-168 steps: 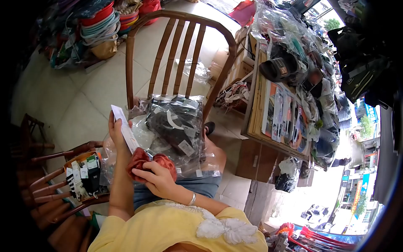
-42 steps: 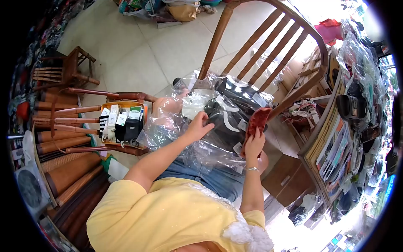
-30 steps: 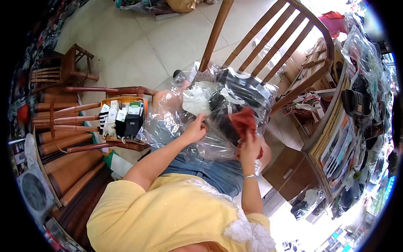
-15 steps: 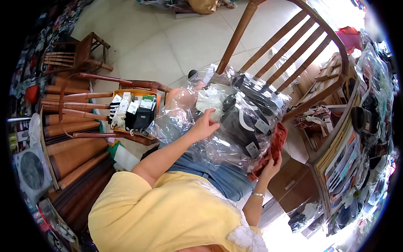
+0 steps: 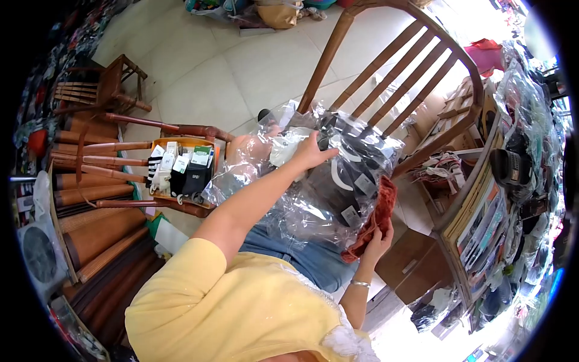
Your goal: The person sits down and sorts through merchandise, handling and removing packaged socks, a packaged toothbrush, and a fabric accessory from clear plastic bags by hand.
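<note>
A large clear plastic bag lies across my lap, with black items bearing white tags and a pale item inside or beneath it. My left hand is on the upper middle of the bag, its thumb apart from the other fingers; it holds nothing that I can make out. A dark red crumpled cloth is in my right hand, at the right side of the bag, with my fingers closed on its lower part.
A wooden chair stands in front. At the left another chair holds an orange tray of packaged socks. Rolled brown mats lie at the far left. A table with bagged goods stands at the right, a cardboard box below it.
The red cloth has gone from in front of both hands to the bag's right side, in my right hand. Over the last half second my left hand has reached forward across the bag.
</note>
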The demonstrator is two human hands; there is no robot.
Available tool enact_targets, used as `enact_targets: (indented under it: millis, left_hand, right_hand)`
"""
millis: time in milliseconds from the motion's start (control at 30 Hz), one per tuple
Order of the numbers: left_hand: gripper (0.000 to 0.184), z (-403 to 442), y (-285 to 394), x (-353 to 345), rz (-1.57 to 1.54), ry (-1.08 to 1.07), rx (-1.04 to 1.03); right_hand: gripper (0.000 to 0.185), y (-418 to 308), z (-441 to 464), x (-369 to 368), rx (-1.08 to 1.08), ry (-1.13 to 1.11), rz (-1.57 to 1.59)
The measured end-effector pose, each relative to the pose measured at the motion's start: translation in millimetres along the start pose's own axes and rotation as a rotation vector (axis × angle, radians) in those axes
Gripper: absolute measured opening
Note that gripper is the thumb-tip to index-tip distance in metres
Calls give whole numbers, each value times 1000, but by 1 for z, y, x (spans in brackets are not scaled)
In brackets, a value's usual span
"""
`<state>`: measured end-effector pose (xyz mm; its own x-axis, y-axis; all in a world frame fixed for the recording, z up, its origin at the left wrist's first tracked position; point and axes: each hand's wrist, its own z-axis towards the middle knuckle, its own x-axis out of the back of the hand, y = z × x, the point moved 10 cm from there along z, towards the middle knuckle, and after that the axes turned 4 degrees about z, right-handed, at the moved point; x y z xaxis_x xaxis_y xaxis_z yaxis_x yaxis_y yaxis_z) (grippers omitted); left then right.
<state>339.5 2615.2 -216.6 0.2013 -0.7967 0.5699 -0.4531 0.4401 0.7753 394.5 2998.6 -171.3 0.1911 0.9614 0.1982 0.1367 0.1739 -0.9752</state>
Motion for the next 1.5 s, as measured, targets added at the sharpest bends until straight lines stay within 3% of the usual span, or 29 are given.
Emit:
enact_targets:
  millis: [33,133,200,333,400,433,467,533,667,800,867,900,933,1000,1067,1100,1133,1200,1400,1500]
  left_hand:
    - [106,10,-1,-5,-22,-29,57]
    - [108,29,-2,-24,9,-152,133]
    - [106,34,-1,-26,-2,-95,110]
    - [97,14,4,-26,152,-229,169]
    - [91,7,27,0,570,26,-26]
    - [87,3,31,11,583,195,-73]
    - [87,7,29,11,585,195,-75]
    - [88,18,9,12,410,151,88]
    - [89,26,19,12,437,207,-22]
    - [74,26,30,7,423,344,-187]
    - [71,30,22,9,293,482,-254]
    - [63,31,14,14,62,341,-34]
    - [56,44,-15,6,-166,521,-156]
    - [54,55,-31,2,-190,393,-3]
    - [53,63,-22,-3,2,218,-14]
    - [52,83,-40,-17,191,187,-128]
    - [52,81,-33,-13,193,183,-126]
    - [48,70,-34,-22,86,-135,120]
    - [37,58,-24,-28,112,-318,150]
    - [32,51,-38,-50,-22,-497,227]
  right_hand:
    - [39,1,-2,1,3,5,-8]
    - [39,3,-7,9,16,10,-12]
    - [39,10,-10,16,-24,28,42]
    - [41,17,-16,29,-85,90,99]
    - [41,23,-14,33,-89,88,95]
    - [41,23,-14,34,-99,90,121]
    - [41,24,-14,34,-108,92,145]
    - [41,22,-14,35,-101,97,144]
    - [41,21,-15,35,-82,101,89]
    - [41,4,-18,32,34,78,-88]
    - [41,2,-19,32,41,64,-70]
    - [41,7,-19,34,41,64,-92]
    - [40,0,-20,34,35,75,-127]
    - [39,-3,-23,34,-34,87,-63]
    - [39,-1,-22,35,-35,92,-45]
    - [39,-1,-22,33,-51,87,-17]
    - [39,0,-23,31,-70,78,12]
    - [43,-3,-23,26,-62,49,-49]
    - [43,-12,-23,18,-15,27,-67]
    - [43,-10,-23,16,-33,24,-55]
